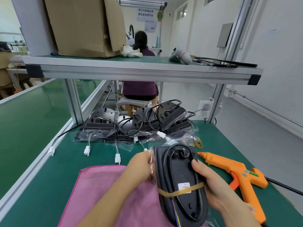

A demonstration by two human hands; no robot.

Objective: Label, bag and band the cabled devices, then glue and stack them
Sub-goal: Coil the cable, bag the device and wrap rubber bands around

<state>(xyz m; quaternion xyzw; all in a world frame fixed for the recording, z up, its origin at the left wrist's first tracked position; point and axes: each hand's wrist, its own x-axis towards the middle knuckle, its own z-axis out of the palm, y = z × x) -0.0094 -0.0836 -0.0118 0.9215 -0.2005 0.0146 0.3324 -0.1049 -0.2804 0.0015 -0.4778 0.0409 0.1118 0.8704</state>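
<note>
I hold a black oval device [177,176] upright over the pink cloth [98,194]. Its black cable loops around the back, and a white label [184,185] sits near a tan rubber band [180,190] stretched across it. A clear plastic bag [151,158] covers its left side. My left hand [139,167] pinches the bag at the device's left edge. My right hand [211,179] grips the device's right side, thumb on its face. An orange glue gun [236,172] lies on the mat to the right. Several bagged black devices [136,125] with cables are stacked behind.
White connectors [86,150] on coloured wires trail forward from the pile. Loose rubber bands [199,143] lie right of the pile. An overhead shelf [142,71] carries a cardboard box [85,27] and a scanner [180,55]. A conveyor belt [32,108] runs on the left. A seated person [141,89] works beyond.
</note>
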